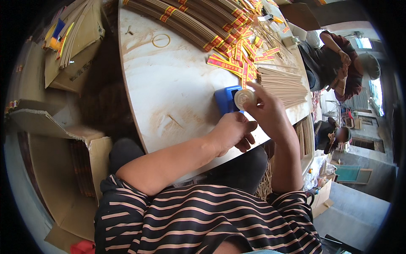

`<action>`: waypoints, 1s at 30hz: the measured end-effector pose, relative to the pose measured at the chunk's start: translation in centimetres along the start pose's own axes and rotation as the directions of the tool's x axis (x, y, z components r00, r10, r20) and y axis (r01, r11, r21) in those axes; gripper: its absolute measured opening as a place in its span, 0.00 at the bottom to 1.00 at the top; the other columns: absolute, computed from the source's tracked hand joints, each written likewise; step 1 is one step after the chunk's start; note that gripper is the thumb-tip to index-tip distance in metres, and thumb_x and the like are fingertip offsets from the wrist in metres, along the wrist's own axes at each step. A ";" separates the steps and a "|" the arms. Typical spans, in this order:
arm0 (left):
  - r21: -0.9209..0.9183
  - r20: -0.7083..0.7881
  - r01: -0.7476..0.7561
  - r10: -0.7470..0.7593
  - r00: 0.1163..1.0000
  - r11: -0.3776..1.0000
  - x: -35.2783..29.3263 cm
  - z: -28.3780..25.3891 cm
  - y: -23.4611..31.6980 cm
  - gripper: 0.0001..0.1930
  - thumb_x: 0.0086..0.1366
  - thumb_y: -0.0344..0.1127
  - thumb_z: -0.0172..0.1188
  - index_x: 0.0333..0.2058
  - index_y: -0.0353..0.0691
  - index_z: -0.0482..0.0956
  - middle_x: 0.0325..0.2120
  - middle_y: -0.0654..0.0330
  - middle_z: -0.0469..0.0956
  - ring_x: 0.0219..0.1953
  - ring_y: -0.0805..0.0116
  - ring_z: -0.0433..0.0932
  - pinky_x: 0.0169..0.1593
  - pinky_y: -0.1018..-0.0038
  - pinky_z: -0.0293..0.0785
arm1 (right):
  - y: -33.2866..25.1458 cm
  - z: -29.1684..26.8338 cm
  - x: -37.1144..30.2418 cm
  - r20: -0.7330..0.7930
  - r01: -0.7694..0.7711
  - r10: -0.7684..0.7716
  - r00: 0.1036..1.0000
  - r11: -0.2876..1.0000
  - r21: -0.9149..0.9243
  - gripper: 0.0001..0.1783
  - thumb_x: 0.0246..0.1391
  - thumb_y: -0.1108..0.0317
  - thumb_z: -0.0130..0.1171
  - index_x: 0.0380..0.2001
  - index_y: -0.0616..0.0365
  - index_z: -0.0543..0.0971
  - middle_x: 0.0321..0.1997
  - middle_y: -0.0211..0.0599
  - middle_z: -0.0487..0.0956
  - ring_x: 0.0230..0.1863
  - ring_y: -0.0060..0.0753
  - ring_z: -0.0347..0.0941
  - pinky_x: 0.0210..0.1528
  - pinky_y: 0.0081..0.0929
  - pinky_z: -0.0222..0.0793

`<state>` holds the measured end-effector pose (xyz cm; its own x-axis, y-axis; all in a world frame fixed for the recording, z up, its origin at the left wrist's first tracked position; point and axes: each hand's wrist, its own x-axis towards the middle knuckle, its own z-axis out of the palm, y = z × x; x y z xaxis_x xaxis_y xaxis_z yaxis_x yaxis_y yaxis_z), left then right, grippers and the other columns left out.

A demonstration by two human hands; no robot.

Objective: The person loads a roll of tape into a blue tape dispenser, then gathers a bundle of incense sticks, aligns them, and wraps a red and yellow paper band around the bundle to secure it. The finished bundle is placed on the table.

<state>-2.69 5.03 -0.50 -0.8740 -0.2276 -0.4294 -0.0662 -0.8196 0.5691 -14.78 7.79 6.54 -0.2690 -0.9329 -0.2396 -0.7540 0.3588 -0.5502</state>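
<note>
A roll of clear tape [244, 100] stands tilted over a blue tape dispenser [223, 100] close to the table's near edge. My right hand [269, 109] grips the roll at its right side, fingers bent around its rim. Just below, my left hand [235, 132] is closed, thumb and forefinger pinched together near the dispenser; anything between them is too small to make out. Beyond the dispenser lie several red and yellow printed paper strips [230, 65], loosely heaped. Right of them, thin brown incense sticks [282, 86] are spread in a loose pile.
Banded bundles of brown sticks [186, 27] lie along the far part of the white table [156, 80]. A rubber band [161, 40] rests at the far left. Cardboard boxes [63, 169] stand left of the table. Another person [338, 63] works beyond its right side, and one sits farther back.
</note>
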 end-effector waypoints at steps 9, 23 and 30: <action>0.749 0.064 -0.624 0.914 0.401 0.222 -0.9 -0.6 1.1 0.20 0.60 0.35 0.58 0.50 0.35 0.69 0.36 0.55 0.72 0.32 0.70 0.72 0.35 0.76 0.72 | 0.9 -0.8 -3.4 -0.108 0.096 -0.040 0.993 0.813 0.575 0.24 0.51 0.73 0.61 0.51 0.70 0.68 0.39 0.36 0.76 0.40 0.20 0.71 0.42 0.17 0.70; 0.109 0.123 -0.563 0.551 0.826 0.819 -3.5 -1.3 2.6 0.22 0.67 0.49 0.46 0.44 0.33 0.71 0.35 0.60 0.75 0.37 0.75 0.75 0.41 0.75 0.78 | 0.1 0.2 -5.4 -0.031 0.065 -0.067 0.997 0.604 0.794 0.21 0.48 0.68 0.65 0.42 0.67 0.71 0.36 0.34 0.75 0.37 0.19 0.71 0.41 0.16 0.69; 0.202 0.184 -0.519 0.488 0.853 0.831 -4.2 -1.2 2.0 0.21 0.68 0.47 0.45 0.45 0.32 0.70 0.33 0.58 0.76 0.33 0.72 0.77 0.37 0.75 0.78 | 0.3 0.6 -6.8 -0.112 0.097 -0.014 0.994 0.606 0.789 0.17 0.50 0.69 0.63 0.39 0.68 0.72 0.36 0.35 0.76 0.36 0.19 0.72 0.40 0.16 0.68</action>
<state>1.47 3.75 1.60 -0.8666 -0.4975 0.0401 0.3008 -0.4564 0.8374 -12.83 14.26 7.46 -0.3241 -0.9355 -0.1409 -0.0104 0.1524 -0.9883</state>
